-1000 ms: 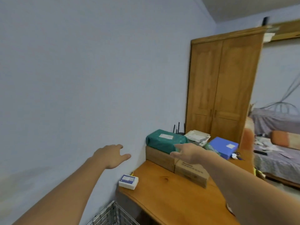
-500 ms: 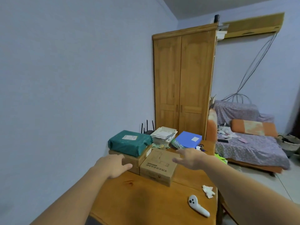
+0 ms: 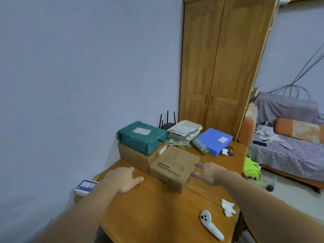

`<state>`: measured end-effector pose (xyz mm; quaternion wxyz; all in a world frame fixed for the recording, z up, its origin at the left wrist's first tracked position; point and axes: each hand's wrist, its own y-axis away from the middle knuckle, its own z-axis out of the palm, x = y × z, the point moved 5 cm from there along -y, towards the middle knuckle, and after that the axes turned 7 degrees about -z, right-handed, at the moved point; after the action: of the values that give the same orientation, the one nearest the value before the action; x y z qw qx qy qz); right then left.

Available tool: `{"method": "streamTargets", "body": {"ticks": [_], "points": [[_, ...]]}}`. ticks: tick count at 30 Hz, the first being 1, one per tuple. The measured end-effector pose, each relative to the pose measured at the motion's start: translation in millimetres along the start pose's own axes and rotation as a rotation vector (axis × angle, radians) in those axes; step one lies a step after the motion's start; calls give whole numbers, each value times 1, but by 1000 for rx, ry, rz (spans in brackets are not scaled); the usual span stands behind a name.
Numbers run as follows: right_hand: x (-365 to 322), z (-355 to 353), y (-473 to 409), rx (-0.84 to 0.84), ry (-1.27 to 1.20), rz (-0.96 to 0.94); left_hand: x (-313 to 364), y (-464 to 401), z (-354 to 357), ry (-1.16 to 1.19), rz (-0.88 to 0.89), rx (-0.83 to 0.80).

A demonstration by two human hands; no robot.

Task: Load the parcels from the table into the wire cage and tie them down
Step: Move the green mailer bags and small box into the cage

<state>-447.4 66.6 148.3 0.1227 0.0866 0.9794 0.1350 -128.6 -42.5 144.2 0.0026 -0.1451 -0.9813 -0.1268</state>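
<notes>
On the wooden table (image 3: 154, 213) lies a flat cardboard box (image 3: 172, 165) with a line drawing on its lid. Behind it to the left stands a second brown box (image 3: 138, 157), and a green plastic-wrapped parcel (image 3: 142, 136) rests on that one. A blue box (image 3: 215, 142) sits further back on the right. My left hand (image 3: 122, 179) hovers just left of the flat box, fingers relaxed, holding nothing. My right hand (image 3: 206, 172) is at the box's right edge with spread fingers; whether it touches is unclear. The wire cage is out of view.
A white controller (image 3: 211, 224) and a crumpled tissue (image 3: 228, 207) lie near the table's front right. A white tray of papers (image 3: 185, 131), a router (image 3: 167, 122) and a green bottle (image 3: 199, 145) stand at the back. A small white box (image 3: 85, 186) sits at left, a wardrobe (image 3: 222, 67) and sofa (image 3: 289, 137) beyond.
The view has swung right and down across the table. Both hands have moved forward and lower, coming to either side of the flat cardboard box.
</notes>
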Motion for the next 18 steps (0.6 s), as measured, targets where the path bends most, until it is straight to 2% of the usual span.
{"method": "streamTargets", "body": {"ticks": [4, 12, 18], "points": [[14, 15, -26, -47, 3, -10, 4, -38, 12, 10, -31, -60], [71, 22, -82, -84, 13, 114, 43, -120, 36, 21, 4, -115], [109, 48, -143, -192, 43, 100, 64, -170, 77, 101, -84, -256]]}}
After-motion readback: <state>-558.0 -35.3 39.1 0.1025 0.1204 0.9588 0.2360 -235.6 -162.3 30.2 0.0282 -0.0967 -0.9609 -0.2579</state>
